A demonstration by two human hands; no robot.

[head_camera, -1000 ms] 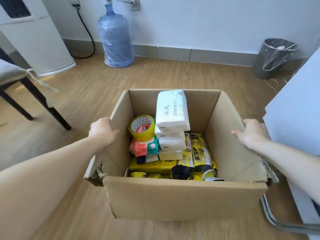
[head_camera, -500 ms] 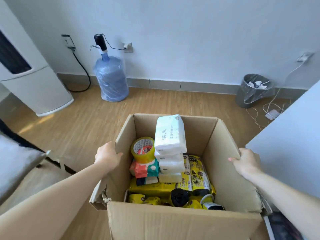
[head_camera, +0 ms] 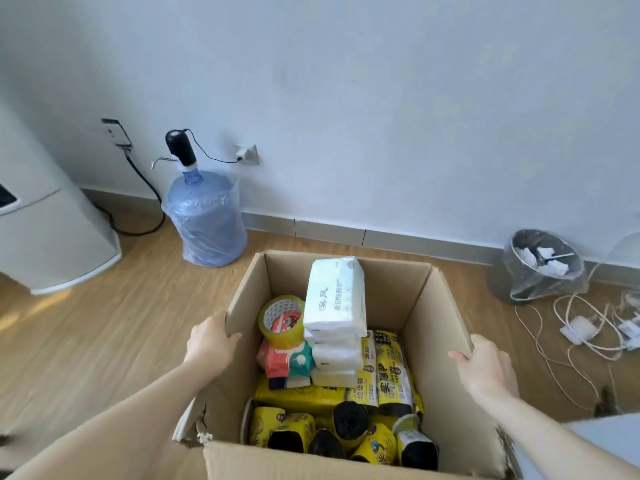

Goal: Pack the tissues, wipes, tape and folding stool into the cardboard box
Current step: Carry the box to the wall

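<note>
Head view: the left hand (head_camera: 211,341) and right hand (head_camera: 485,372) each grip a side wall of the cardboard box (head_camera: 391,289), thumbs hooked over the rim, probably to carry it level. Between them, white tissues (head_camera: 336,296) stand stacked. The yellow tape (head_camera: 280,317) leans just inside the left hand. No folding stool shows.

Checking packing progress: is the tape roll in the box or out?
In: the tape roll sits between the walls of the cardboard box, leaning on other packed items.
</note>
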